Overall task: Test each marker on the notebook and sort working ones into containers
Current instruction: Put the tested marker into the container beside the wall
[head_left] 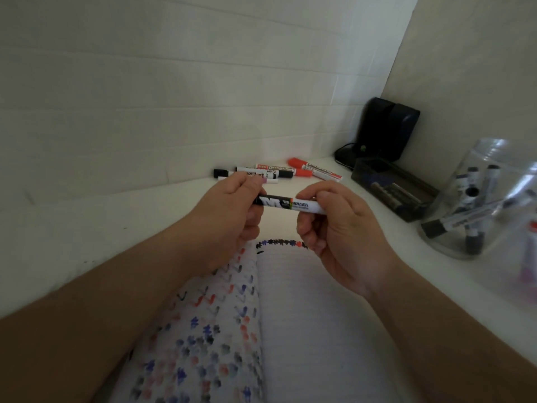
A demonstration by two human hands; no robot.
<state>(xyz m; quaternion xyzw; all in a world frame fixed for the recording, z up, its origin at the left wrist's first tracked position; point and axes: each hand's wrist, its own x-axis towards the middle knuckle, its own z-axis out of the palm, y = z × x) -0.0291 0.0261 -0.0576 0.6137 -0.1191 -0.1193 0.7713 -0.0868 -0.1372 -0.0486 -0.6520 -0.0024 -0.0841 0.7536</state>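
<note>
Both hands' fingers point(245, 181) around one marker point(290, 204), loose markers point(279, 171) beyond.

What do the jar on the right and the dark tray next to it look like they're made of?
Jar: clear plastic, probably, glossy; markers show through its wall, and the glints look soft. Glass can't be ruled out. Tray: dark translucent plastic, it seems; markers inside show dimly through.

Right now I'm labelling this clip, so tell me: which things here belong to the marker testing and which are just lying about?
Part of the job:
- marker, held by left hand and right hand
- notebook
- loose markers by the wall
- clear jar with markers
- dark tray

Lying about:
- black device in the corner
</note>
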